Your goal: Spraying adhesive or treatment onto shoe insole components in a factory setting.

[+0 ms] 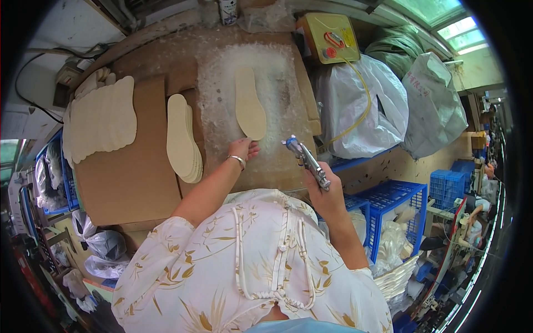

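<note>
Head view: left hand (241, 149) is touching insole (250, 104) just ahead of it, pinch unclear; right hand (327, 197) is clutching spray gun (308, 161).

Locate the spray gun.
Just right of centre in the head view: the spray gun is in the person's right hand, to the lower right of the single cream insole.

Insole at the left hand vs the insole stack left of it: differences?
Count: the single insole is one layer; the insole stack is several, edges slightly fanned.
Hands: the left hand is at the single insole's near end; no hand is at the insole stack.
Shared: cream colour, sole outline, lengthwise away from the person.
</note>
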Motion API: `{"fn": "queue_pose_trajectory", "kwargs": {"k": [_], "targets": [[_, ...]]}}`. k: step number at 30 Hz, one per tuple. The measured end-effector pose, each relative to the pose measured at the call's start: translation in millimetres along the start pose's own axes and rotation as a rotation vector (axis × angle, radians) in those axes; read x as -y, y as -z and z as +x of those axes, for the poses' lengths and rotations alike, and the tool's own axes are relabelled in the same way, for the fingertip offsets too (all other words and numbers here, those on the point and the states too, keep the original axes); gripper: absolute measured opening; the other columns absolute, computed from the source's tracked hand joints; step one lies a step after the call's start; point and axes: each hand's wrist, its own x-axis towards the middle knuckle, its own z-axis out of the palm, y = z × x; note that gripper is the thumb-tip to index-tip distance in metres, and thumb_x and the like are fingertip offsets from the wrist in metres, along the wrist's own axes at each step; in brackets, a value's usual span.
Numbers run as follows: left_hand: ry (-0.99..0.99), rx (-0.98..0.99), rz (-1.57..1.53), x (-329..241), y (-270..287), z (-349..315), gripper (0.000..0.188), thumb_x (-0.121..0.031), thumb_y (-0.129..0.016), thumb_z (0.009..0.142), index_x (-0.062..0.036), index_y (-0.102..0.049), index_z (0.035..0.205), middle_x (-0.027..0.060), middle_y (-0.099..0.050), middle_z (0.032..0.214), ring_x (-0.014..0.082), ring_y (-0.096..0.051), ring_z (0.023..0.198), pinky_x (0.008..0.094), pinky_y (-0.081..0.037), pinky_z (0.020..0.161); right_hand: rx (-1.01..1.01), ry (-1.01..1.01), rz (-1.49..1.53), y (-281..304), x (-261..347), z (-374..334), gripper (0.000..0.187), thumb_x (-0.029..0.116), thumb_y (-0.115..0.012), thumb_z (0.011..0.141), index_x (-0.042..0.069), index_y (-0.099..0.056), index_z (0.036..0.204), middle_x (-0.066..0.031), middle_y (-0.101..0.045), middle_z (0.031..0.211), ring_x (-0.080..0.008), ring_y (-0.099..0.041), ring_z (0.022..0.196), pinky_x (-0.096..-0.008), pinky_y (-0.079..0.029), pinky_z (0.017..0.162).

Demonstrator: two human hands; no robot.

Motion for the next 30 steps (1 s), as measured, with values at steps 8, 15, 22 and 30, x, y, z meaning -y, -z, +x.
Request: {"fn": "queue_pose_trajectory", "kwargs": {"k": [8, 15, 22, 30], "targets": [[-0.001, 0.005, -0.012, 1.9, 1.8, 0.0, 0.022, -0.018, -0.054, 0.095, -0.0008, -0.058, 0.108, 0.0107, -0.067, 0.096, 0.0222, -0.068, 0.079, 0.0309, -0.057, 0.063, 0.041, -0.021, 0.012, -0.6, 2.8, -9.1, 0.018, 0.016, -0.065, 0.09, 0.002, -0.058, 0.1, -0.0143, -0.06, 0.069, -0.0245, -0.057, 0.058, -0.0323, -0.046, 0.058], [-0.004, 0.014, -0.015, 2.8, 1.2, 0.9, 0.02, -0.018, -0.055, 0.094, -0.0015, -0.058, 0.106, 0.01, -0.067, 0.096, 0.0215, -0.068, 0.08, 0.0305, -0.057, 0.065, -0.035, -0.082, -0.034, 1.4, -4.1, -13.2, 0.018, 0.015, -0.064, 0.091, 0.002, -0.058, 0.1, -0.0143, -0.059, 0.069, -0.0244, -0.056, 0.058, -0.0317, -0.046, 0.058], [-0.018, 0.026, -0.027, 3.6, 2.0, -1.7, 0.019, -0.015, -0.056, 0.093, -0.0011, -0.057, 0.106, 0.01, -0.066, 0.097, 0.0214, -0.067, 0.08, 0.0309, -0.057, 0.067, -0.007, -0.072, 0.007, 3.6, -4.1, -14.9, 0.016, 0.014, -0.065, 0.09, 0.003, -0.058, 0.1, -0.0142, -0.059, 0.069, -0.0237, -0.054, 0.058, -0.0309, -0.046, 0.058], [0.012, 0.063, -0.057, 0.9, 3.0, -13.3, 0.032, -0.006, -0.049, 0.093, 0.0003, -0.046, 0.125, 0.0118, -0.063, 0.109, 0.0221, -0.067, 0.086, 0.0317, -0.057, 0.071, 0.058, -0.037, 0.011, 3.3, -4.2, -19.4, 0.017, 0.014, -0.065, 0.09, 0.002, -0.058, 0.1, -0.0141, -0.058, 0.069, -0.0233, -0.052, 0.057, -0.0312, -0.045, 0.058]]}}
